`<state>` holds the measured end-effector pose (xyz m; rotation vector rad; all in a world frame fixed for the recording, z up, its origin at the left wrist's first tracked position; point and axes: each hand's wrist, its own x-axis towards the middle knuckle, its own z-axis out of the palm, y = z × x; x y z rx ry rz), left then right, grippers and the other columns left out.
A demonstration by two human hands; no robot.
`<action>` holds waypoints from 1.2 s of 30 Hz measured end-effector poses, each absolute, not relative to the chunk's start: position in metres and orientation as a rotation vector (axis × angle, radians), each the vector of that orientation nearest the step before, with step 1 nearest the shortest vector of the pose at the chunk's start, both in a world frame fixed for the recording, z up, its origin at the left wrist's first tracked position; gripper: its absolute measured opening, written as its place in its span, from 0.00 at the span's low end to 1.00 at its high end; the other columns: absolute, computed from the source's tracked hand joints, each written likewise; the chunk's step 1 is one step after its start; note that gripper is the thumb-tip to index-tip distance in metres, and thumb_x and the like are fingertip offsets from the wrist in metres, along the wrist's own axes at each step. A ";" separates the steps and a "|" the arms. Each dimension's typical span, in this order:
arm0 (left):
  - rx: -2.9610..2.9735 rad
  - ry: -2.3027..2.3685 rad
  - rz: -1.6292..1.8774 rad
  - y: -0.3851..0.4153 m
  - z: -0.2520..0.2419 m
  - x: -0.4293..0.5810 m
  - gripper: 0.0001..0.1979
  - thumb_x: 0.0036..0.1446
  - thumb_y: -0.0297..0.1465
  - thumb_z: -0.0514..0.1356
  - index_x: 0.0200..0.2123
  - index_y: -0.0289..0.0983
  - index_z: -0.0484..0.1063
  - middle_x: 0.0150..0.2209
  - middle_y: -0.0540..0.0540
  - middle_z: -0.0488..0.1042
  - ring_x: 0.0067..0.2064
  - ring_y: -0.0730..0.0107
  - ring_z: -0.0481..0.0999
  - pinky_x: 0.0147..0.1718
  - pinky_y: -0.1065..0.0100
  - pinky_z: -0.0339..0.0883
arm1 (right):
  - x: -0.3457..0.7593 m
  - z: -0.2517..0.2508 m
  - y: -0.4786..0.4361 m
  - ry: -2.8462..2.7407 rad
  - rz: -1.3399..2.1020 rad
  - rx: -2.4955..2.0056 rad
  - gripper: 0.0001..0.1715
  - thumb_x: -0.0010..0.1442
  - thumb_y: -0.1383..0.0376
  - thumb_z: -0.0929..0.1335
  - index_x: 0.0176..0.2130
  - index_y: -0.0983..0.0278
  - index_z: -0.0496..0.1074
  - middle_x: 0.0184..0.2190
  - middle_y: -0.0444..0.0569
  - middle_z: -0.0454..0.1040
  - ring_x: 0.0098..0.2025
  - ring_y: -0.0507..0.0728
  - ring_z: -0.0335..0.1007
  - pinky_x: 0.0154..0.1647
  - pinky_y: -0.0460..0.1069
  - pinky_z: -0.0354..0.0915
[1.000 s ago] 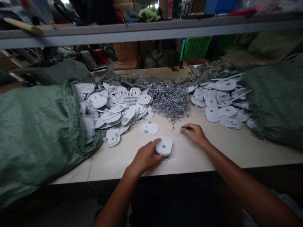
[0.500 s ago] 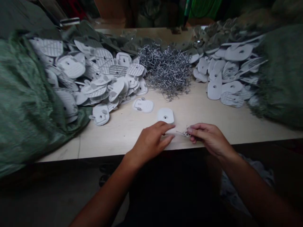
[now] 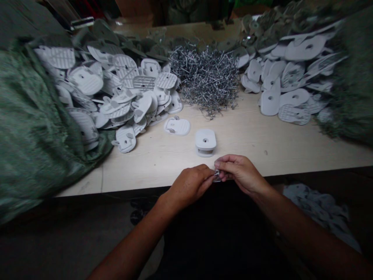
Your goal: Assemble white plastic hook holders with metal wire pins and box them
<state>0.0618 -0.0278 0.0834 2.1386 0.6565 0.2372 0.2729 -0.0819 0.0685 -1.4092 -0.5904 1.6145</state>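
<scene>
My left hand [image 3: 190, 184] and right hand [image 3: 241, 175] pinch a small silvery metal pin [image 3: 216, 175] between their fingertips. Just beyond the grip sits the white rounded plastic plate [image 3: 205, 140], its centre hole seemingly unfilled, so I judge the pin not yet fitted.

Left hand [image 3: 190, 186] and right hand [image 3: 241, 174] meet fingertip to fingertip below frame centre, both pinched. Forearms enter from the lower corners.

bench: pale wood table [image 3: 291, 151] | sides: green woven sacks [image 3: 35, 136] (bulging) | floor [image 3: 58, 241]: dark, possibly concrete
</scene>
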 end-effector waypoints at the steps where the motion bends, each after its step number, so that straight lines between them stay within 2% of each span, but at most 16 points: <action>1: 2.079 0.695 0.286 -0.026 0.081 0.060 0.14 0.74 0.31 0.56 0.53 0.42 0.81 0.48 0.43 0.84 0.49 0.59 0.83 0.53 0.58 0.76 | 0.274 0.069 -0.081 -0.611 1.572 -1.421 0.19 0.50 0.54 0.84 0.35 0.64 0.83 0.26 0.48 0.81 0.26 0.53 0.75 0.28 0.48 0.72; 6: 1.498 0.912 0.461 -0.018 0.065 0.046 0.13 0.71 0.36 0.62 0.51 0.36 0.83 0.41 0.42 0.86 0.39 0.62 0.86 0.44 0.61 0.80 | 0.285 0.072 -0.084 -0.723 1.350 -1.517 0.21 0.53 0.50 0.82 0.36 0.63 0.84 0.28 0.50 0.82 0.27 0.55 0.75 0.29 0.50 0.73; 12: 1.002 0.931 0.522 -0.026 0.051 0.050 0.19 0.63 0.42 0.71 0.50 0.34 0.83 0.39 0.42 0.86 0.36 0.64 0.87 0.41 0.64 0.82 | 0.279 0.067 -0.097 -0.841 1.556 -1.560 0.22 0.54 0.47 0.80 0.37 0.62 0.86 0.29 0.51 0.83 0.29 0.55 0.76 0.28 0.48 0.70; 17: 0.866 0.892 0.541 -0.035 0.049 0.061 0.23 0.59 0.44 0.74 0.50 0.34 0.83 0.43 0.39 0.87 0.39 0.62 0.88 0.47 0.60 0.83 | 0.263 0.060 -0.094 -0.803 1.534 -1.480 0.21 0.57 0.48 0.80 0.40 0.61 0.87 0.37 0.53 0.86 0.36 0.58 0.80 0.30 0.48 0.71; 23: 1.004 0.943 0.573 -0.031 0.049 0.058 0.19 0.61 0.45 0.73 0.46 0.35 0.84 0.43 0.40 0.87 0.46 0.58 0.88 0.54 0.57 0.80 | 0.260 0.052 -0.085 -0.735 1.502 -1.457 0.23 0.55 0.47 0.81 0.39 0.63 0.87 0.34 0.53 0.85 0.34 0.57 0.80 0.31 0.49 0.73; 27: 1.218 1.032 0.553 -0.025 0.048 0.054 0.16 0.65 0.44 0.69 0.42 0.36 0.85 0.38 0.43 0.87 0.39 0.61 0.87 0.43 0.64 0.80 | 0.260 0.046 -0.080 -0.673 1.532 -1.456 0.24 0.53 0.47 0.82 0.38 0.64 0.86 0.34 0.53 0.85 0.34 0.57 0.81 0.32 0.49 0.74; 32: 1.417 1.154 0.567 -0.018 0.043 0.053 0.13 0.65 0.42 0.68 0.39 0.37 0.85 0.28 0.47 0.83 0.29 0.66 0.81 0.31 0.68 0.73 | 0.258 0.038 -0.077 -0.656 1.514 -1.455 0.25 0.51 0.48 0.83 0.39 0.64 0.85 0.34 0.54 0.85 0.32 0.57 0.81 0.32 0.50 0.76; 36: 1.507 1.186 0.574 -0.013 0.036 0.053 0.11 0.64 0.40 0.68 0.38 0.37 0.84 0.27 0.48 0.82 0.25 0.69 0.78 0.27 0.70 0.69 | 0.257 0.034 -0.076 -0.649 1.445 -1.479 0.27 0.50 0.50 0.84 0.43 0.65 0.84 0.36 0.55 0.85 0.33 0.58 0.82 0.32 0.51 0.77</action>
